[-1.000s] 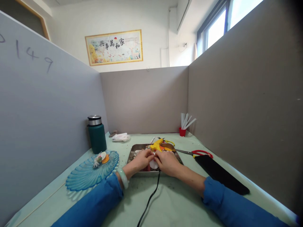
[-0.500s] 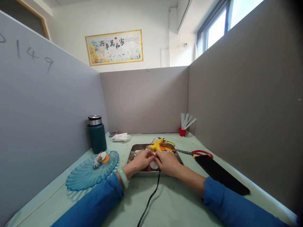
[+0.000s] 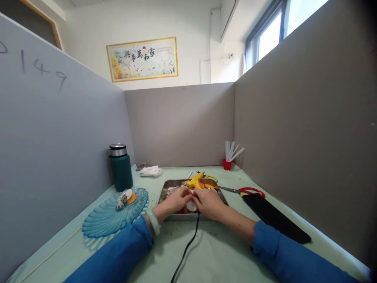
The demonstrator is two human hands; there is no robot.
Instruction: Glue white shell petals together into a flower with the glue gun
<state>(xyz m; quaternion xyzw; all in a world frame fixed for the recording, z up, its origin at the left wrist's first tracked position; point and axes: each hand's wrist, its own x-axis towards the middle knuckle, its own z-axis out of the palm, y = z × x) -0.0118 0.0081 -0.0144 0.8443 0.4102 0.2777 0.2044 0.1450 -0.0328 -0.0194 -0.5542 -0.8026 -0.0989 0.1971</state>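
Over a metal tray (image 3: 165, 192) of mixed small pieces, my left hand (image 3: 178, 198) and my right hand (image 3: 209, 202) meet with fingertips pinched close together. A small white piece (image 3: 192, 206), round at its lower edge, shows just below the fingertips; whether it is held or lies in the tray I cannot tell. What sits between the fingers is mostly hidden. Behind the hands a yellow glue gun (image 3: 195, 181) rests on the tray, and a black cord (image 3: 191, 239) runs from under my right hand toward me.
At left, a blue scalloped glass plate (image 3: 108, 220) bears shells and small decorations, with a green bottle (image 3: 120, 171) behind. Red-handled scissors (image 3: 250, 191) and a black flat case (image 3: 275, 218) lie at right. A red cup (image 3: 227, 165) holds white glue sticks. Grey partitions (image 3: 182, 125) enclose the table.
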